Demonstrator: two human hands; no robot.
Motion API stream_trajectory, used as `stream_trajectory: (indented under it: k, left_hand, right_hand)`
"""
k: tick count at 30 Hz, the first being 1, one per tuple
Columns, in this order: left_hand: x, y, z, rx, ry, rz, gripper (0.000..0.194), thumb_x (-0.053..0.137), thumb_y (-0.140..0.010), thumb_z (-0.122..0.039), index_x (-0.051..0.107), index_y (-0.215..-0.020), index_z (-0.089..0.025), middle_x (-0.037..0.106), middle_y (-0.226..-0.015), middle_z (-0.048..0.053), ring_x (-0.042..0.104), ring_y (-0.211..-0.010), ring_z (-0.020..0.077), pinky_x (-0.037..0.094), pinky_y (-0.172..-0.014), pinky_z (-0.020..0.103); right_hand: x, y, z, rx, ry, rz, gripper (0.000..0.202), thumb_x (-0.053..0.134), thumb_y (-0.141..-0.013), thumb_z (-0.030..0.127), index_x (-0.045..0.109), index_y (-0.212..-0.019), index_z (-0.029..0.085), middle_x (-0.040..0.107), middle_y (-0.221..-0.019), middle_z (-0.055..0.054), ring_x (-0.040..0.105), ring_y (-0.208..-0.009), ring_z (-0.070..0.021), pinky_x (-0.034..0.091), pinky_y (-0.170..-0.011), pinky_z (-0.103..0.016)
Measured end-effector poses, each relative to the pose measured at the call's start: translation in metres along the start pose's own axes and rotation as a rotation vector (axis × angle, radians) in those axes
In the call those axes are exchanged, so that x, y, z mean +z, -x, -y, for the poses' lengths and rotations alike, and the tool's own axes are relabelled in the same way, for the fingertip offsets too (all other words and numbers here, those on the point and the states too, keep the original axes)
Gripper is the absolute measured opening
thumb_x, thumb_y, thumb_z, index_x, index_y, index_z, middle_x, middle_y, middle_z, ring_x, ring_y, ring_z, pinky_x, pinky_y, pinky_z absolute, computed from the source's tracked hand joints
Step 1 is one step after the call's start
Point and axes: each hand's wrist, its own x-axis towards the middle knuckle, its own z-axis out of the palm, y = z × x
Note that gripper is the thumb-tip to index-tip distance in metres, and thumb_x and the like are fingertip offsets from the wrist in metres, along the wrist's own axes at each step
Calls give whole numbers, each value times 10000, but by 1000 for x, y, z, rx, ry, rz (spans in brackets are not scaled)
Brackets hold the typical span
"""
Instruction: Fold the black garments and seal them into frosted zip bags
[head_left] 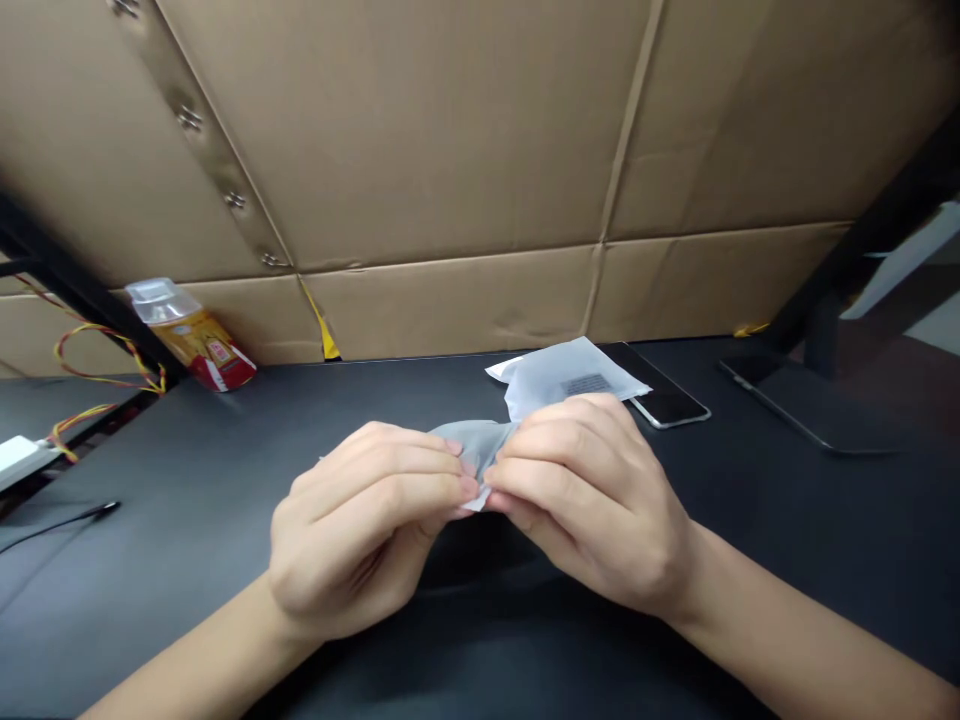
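A translucent whitish bag is pinched between both hands near the middle of the view, its lower edge creased to a small point. My left hand is closed on its left part, fingers bent over it. Closed on the right part is my right hand, its fingertips almost touching those of the left. What the bag holds, if anything, is hidden by the fingers. Just behind the right hand lies another frosted white bag with a dark printed patch, partly covering a black phone.
On the dark table, a bottle with a red and yellow label leans at the back left. A black cable and white box are at left. A dark flat stand is at right. Cardboard walls the back.
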Motion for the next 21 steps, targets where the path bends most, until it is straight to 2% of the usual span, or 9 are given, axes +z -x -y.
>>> stream_trajectory:
  k: [4, 9, 13, 15, 17, 18, 20, 21]
  left_hand:
    - [-7, 6, 8, -11, 15, -129, 270, 674, -889, 11, 731, -1086, -164, 796, -959, 49, 776, -931, 221, 687, -786, 395]
    - [-6, 0, 15, -2, -4, -290, 217, 700, -883, 4, 740, -1045, -135, 778, -899, 45, 777, -846, 213, 661, -683, 363]
    - [-8, -7, 24, -93, -41, -533, 47, 740, -915, -108, 723, -931, -150, 752, -805, 32, 732, -711, 182, 586, -644, 344]
    - [-13, -8, 33, -167, -77, -605, 74, 779, -913, -185, 709, -906, -164, 744, -807, 24, 702, -695, 159, 549, -648, 316]
    - [-19, -5, 42, -272, -113, -569, 83, 763, -931, -224, 694, -935, -178, 723, -839, 18, 674, -706, 140, 522, -642, 286]
    - [-22, -4, 46, -302, -156, -516, 95, 752, -930, -227, 688, -987, -187, 717, -885, 24, 678, -744, 149, 530, -662, 290]
    - [-24, -2, 50, -225, -358, -364, 278, 768, -887, -231, 665, -1143, -208, 728, -1044, 65, 715, -917, 218, 570, -799, 368]
    - [-24, -1, 49, -116, -490, -262, 400, 788, -853, -239, 648, -1228, -218, 731, -1142, 92, 720, -1029, 269, 568, -898, 433]
  right_hand:
    - [1, -4, -4, 11, 177, 74, 42, 641, -1021, 144, 676, -999, 142, 743, -958, -81, 664, -908, -239, 474, -827, -409]
    - [0, -5, -10, 74, 209, 141, 110, 579, -1064, 179, 648, -982, 156, 708, -982, -85, 632, -883, -231, 458, -800, -394]
    - [-3, 1, -27, 195, 175, 240, 155, 511, -1091, 187, 622, -984, 178, 685, -997, -81, 616, -867, -223, 457, -779, -371]
    - [-5, 5, -39, 285, 137, 270, 152, 495, -1098, 206, 604, -992, 193, 672, -1008, -76, 623, -864, -216, 463, -760, -353]
    - [-7, 10, -48, 389, 77, 291, 137, 492, -1101, 233, 582, -1000, 208, 666, -1037, -71, 633, -842, -204, 468, -729, -336]
    - [-7, 12, -52, 440, 40, 301, 126, 489, -1101, 242, 573, -1011, 214, 669, -1052, -66, 638, -827, -198, 471, -719, -332]
    - [-6, 15, -55, 519, -37, 322, 103, 479, -1104, 248, 562, -1048, 224, 685, -1064, -56, 656, -817, -193, 485, -725, -331]
    - [-4, 17, -54, 533, -71, 330, 97, 470, -1106, 245, 559, -1069, 227, 694, -1064, -53, 668, -830, -196, 495, -740, -335]
